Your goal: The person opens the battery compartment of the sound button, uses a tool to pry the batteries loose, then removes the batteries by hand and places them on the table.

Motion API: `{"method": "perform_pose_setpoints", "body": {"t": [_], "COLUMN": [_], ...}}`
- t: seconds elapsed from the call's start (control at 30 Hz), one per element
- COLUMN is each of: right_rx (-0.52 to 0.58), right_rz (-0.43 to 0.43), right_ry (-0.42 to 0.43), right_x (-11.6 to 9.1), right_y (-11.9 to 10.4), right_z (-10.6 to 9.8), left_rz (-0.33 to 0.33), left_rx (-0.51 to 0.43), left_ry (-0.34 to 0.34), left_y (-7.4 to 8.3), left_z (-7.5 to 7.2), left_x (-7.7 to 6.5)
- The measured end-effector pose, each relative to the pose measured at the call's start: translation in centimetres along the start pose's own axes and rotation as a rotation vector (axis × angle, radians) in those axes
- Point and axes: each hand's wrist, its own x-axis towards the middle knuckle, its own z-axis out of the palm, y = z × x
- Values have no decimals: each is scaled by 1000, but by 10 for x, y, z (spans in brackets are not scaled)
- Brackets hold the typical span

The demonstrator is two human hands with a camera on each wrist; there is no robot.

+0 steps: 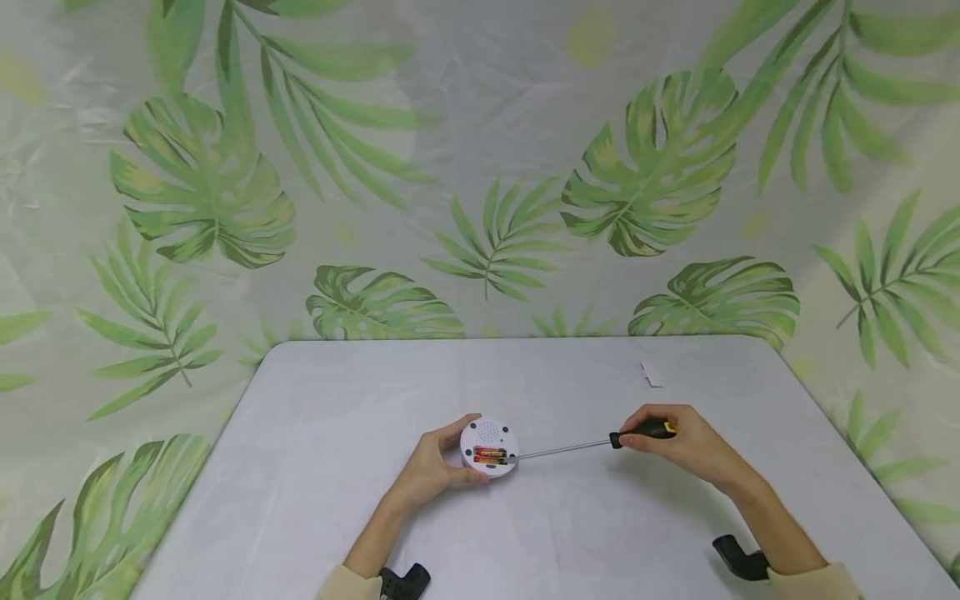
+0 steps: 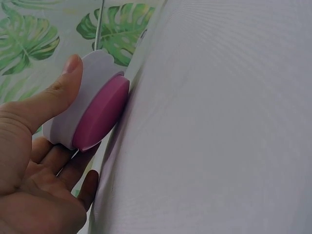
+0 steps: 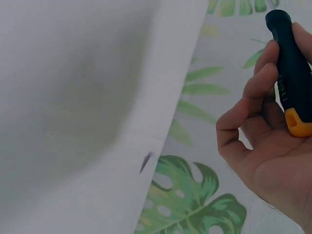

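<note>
On a white table (image 1: 562,533) before leafy cloth (image 1: 510,125); grips device (image 1: 489,434) mid-table in left hand (image 1: 432,468); holds screwdriver (image 1: 617,439) in right hand (image 1: 686,437), well apart, reaching across to the batteries (image 1: 490,455); beyond, white slip (image 1: 651,375); at wrists, black fittings (image 1: 741,558).

Soft light leaves a big, blurry shadow on the white table (image 1: 562,533); the wall cloth (image 1: 480,100) shines a little; both wrist pictures look dim
</note>
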Motion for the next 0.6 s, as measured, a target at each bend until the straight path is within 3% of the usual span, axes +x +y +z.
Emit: {"method": "perform_pose_setpoints", "body": {"t": [0.27,0.6], "right_rx": [-28,-221], "right_rz": [-9,-159], "right_ry": [-6,27], "right_x": [1,3], "right_y": [-6,-42], "right_z": [1,-2], "left_rz": [-5,13], "left_rx": [2,14], "left_ry": [0,13], "left_y": [-1,0], "left_z": [1,1], "left_x": [0,-1]}}
